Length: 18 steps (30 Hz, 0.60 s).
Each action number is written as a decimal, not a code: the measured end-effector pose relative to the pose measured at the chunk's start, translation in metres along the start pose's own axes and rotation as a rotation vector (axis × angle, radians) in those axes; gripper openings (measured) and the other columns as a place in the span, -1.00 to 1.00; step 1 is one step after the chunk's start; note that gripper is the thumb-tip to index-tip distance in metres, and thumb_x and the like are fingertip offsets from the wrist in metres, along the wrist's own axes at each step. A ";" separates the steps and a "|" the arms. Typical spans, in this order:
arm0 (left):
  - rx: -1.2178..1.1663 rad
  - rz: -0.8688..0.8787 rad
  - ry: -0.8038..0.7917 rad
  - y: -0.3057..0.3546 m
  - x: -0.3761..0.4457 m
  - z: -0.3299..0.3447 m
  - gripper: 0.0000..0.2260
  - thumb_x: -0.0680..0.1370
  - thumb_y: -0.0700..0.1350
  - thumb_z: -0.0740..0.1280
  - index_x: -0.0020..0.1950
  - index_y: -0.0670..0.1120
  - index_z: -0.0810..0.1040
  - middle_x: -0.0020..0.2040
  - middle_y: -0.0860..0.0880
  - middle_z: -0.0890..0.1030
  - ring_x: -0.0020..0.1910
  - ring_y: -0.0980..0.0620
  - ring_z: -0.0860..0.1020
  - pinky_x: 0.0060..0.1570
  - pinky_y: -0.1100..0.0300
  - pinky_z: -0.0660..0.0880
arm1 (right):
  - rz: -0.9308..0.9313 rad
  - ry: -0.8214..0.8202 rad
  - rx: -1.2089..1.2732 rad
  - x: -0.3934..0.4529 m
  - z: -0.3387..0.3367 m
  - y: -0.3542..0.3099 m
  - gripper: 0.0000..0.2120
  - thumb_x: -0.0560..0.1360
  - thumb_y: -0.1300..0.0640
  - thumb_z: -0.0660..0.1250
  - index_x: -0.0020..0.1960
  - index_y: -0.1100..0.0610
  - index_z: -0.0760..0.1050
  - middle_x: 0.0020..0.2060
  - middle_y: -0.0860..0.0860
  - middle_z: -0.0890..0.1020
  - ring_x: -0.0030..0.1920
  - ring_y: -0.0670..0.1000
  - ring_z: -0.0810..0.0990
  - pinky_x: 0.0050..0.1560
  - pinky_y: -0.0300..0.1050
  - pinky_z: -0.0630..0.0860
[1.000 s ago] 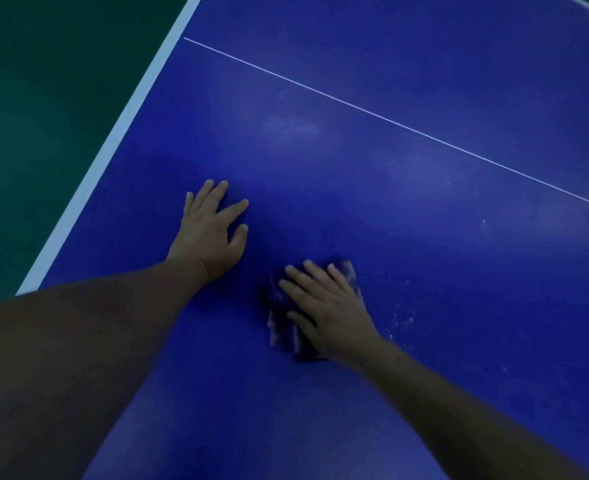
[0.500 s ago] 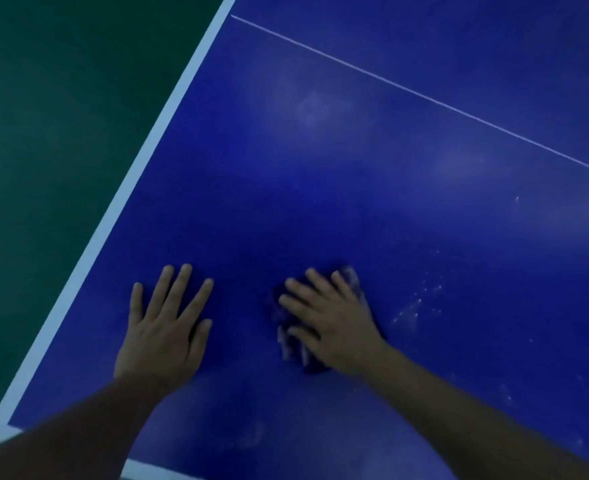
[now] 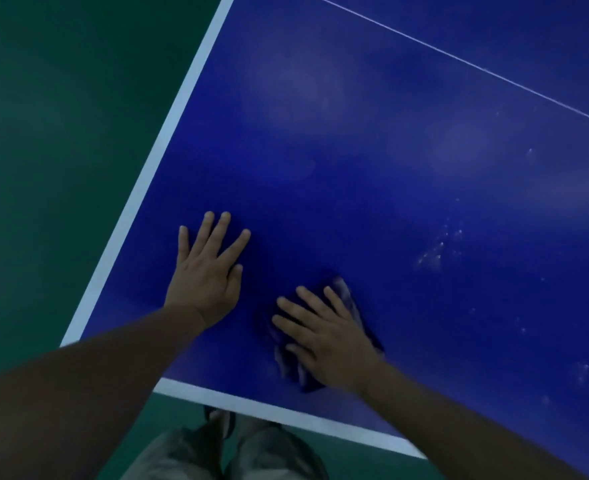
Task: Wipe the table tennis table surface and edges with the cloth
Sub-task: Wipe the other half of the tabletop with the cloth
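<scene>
Right fingers: the fingers (image 3: 300, 308) of the right hand (image 3: 331, 337) lie straight and spread, pressed flat on the cloth (image 3: 350, 299), curled round nothing.
Left fingers: the left hand (image 3: 206, 271) rests palm-down on bare blue surface, its fingers straight and fanned, holding nothing.
Cloth: a dark blue, bunched cloth lies under the right hand near the table's near-left corner, just beside the left hand and apart from it.
Long axis: the cloth runs from near-left to far-right, one end poking out past the fingertips, the other past the thumb side close to the near edge.
Hidden: most of the cloth is covered by the palm; its folds and full outline cannot be made out, and its colour blends into the table.
Table: the table tennis table (image 3: 372, 174) is blue with a white border (image 3: 168, 133) on its left and near edges; a thin white line (image 3: 476, 65) crosses the far right; pale smudges and white specks (image 3: 431, 254) lie to the right of the cloth.
Cut off: both forearms leave the picture at the bottom; the table runs out of view at the top and right.
Below the edge: grey trousers (image 3: 262, 452) and a dark shoe (image 3: 218, 419) on the green floor (image 3: 61, 150), dim and blurred.
Writing: no lettering can be read.
</scene>
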<state>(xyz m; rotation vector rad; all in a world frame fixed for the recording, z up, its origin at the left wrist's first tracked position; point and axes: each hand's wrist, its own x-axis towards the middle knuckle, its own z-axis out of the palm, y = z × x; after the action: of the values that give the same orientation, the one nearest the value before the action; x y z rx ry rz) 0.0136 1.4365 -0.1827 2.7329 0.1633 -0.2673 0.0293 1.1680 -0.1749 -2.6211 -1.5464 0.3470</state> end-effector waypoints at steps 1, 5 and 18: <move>0.020 0.014 -0.017 -0.004 -0.004 -0.002 -0.45 0.62 0.09 -0.06 0.63 0.06 0.19 0.66 -0.05 -0.03 0.63 -0.04 -0.22 0.54 -0.11 -0.34 | -0.034 -0.016 -0.028 -0.003 -0.004 0.010 -0.58 0.66 -0.12 0.10 0.49 -0.08 0.36 0.52 -0.09 0.36 0.55 0.09 0.25 0.54 0.19 0.04; 0.171 -0.122 0.019 -0.013 -0.057 0.009 -0.47 0.65 0.19 -0.13 0.64 0.15 0.04 0.66 -0.02 -0.01 0.63 -0.11 -0.18 0.54 -0.24 -0.24 | 0.271 0.062 0.007 0.033 -0.012 0.004 -0.56 0.64 -0.11 0.09 0.46 -0.06 0.43 0.50 -0.10 0.39 0.54 0.11 0.26 0.48 0.25 0.07; 0.085 -0.096 0.058 -0.016 -0.086 0.020 -0.45 0.61 0.24 0.00 0.60 0.18 0.17 0.66 -0.03 0.03 0.63 -0.16 -0.18 0.51 -0.26 -0.32 | 0.403 -0.019 0.009 -0.028 -0.008 -0.041 -0.56 0.61 -0.07 0.12 0.44 -0.04 0.47 0.49 -0.08 0.41 0.53 0.11 0.31 0.49 0.20 0.01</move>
<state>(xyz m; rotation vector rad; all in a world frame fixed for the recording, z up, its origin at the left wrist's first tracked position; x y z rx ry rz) -0.0755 1.4368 -0.1884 2.8231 0.3059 -0.2269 -0.0167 1.1640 -0.1557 -2.9175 -1.0050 0.4013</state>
